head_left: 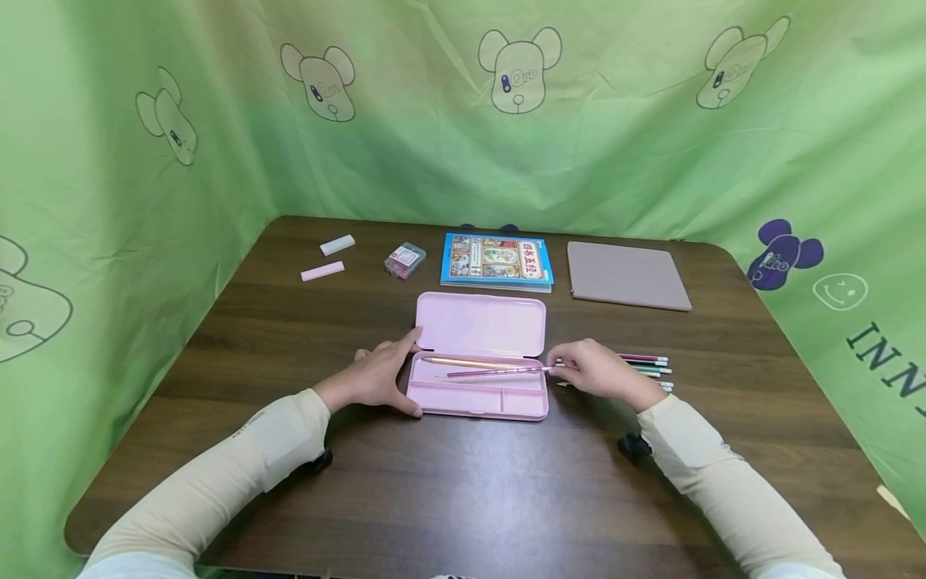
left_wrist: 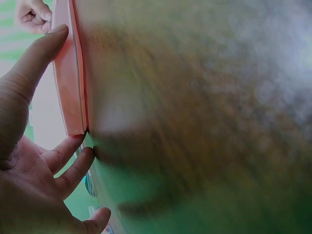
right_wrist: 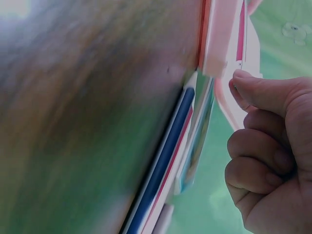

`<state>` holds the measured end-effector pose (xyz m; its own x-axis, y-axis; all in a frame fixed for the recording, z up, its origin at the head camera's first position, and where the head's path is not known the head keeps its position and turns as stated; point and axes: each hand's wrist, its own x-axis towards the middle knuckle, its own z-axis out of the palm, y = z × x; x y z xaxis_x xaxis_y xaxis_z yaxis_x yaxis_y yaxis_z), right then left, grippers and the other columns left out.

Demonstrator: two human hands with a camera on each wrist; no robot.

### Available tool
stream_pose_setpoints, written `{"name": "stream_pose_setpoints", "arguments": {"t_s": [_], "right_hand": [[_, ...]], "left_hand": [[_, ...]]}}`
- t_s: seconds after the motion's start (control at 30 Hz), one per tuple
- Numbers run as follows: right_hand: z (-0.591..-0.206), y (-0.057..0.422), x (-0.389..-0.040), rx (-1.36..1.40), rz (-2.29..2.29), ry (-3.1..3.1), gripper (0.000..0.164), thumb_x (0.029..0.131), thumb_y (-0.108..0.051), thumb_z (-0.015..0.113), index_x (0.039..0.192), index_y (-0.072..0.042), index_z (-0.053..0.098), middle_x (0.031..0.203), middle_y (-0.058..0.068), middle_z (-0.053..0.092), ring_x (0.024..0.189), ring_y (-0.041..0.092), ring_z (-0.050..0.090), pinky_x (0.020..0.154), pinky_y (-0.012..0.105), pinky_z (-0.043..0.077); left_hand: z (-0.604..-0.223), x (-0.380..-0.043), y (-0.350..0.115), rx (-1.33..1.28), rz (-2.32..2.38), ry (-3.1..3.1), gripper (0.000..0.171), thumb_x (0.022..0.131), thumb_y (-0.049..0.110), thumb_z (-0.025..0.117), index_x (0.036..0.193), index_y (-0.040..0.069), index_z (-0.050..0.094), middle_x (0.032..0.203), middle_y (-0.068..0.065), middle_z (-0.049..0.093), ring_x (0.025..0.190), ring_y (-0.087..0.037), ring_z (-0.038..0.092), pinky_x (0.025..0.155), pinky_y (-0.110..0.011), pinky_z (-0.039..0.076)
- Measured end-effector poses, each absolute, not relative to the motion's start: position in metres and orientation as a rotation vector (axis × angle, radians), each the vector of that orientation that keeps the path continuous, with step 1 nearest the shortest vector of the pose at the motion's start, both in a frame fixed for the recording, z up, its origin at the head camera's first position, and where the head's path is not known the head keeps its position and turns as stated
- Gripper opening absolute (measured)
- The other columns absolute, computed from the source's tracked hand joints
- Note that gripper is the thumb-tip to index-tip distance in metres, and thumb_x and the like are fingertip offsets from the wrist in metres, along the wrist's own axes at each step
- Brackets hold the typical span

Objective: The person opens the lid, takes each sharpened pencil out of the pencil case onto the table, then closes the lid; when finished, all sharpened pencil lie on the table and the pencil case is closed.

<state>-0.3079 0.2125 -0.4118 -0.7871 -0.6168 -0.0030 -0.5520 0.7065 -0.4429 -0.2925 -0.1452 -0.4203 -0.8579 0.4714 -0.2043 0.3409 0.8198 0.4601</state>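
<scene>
A pink pencil case (head_left: 481,323) lies with its lid folded back. Against its left side rests my left hand (head_left: 378,374), thumb at the front corner and fingers spread along the edge and hinge. Between right thumb and forefinger, my right hand (head_left: 596,368) pinches the end of a dark pink pencil (head_left: 485,372). That pencil reaches leftward over the long compartment, where a yellowish pencil (head_left: 463,363) lies. In the right wrist view the other fingers of this hand are curled in. Several loose pencils (head_left: 654,370) lie beside and partly behind the right hand.
Behind the case are a blue-bordered book (head_left: 497,261) and a pinkish-grey notebook (head_left: 628,275). Farther left sit a small clear box (head_left: 405,260), a white block (head_left: 338,244) and a pink strip (head_left: 322,271). Green printed cloth (head_left: 405,161) hangs around the wooden table (head_left: 492,498).
</scene>
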Motion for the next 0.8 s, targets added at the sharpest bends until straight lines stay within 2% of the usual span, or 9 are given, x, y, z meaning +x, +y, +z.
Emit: {"name": "stream_pose_setpoints", "arguments": {"t_s": [0.27, 0.8], "right_hand": [[-0.412, 0.229, -0.305, -0.958, -0.684, 2.801, 0.007, 0.088, -0.013, 0.063, 0.085, -0.006, 0.066, 0.053, -0.01, 0.032, 0.046, 0.0, 0.027, 0.046, 0.02, 0.026], [-0.41, 0.251, -0.301, -0.944, -0.701, 2.86, 0.006, 0.086, -0.011, 0.064, 0.083, -0.006, 0.066, 0.053, -0.013, 0.028, 0.047, -0.001, 0.024, 0.047, 0.02, 0.024]], "left_hand": [[-0.419, -0.293, -0.145, 0.624, 0.592, 2.697, 0.124, 0.059, 0.052, 0.082, 0.149, 0.011, 0.006, 0.141, -0.003, 0.044, 0.128, -0.029, 0.037, 0.089, -0.056, 0.028], [-0.417, -0.291, -0.145, 0.639, 0.589, 2.707, 0.124, 0.059, 0.051, 0.082, 0.149, 0.01, 0.007, 0.14, -0.003, 0.046, 0.127, -0.03, 0.038, 0.087, -0.056, 0.029]]}}
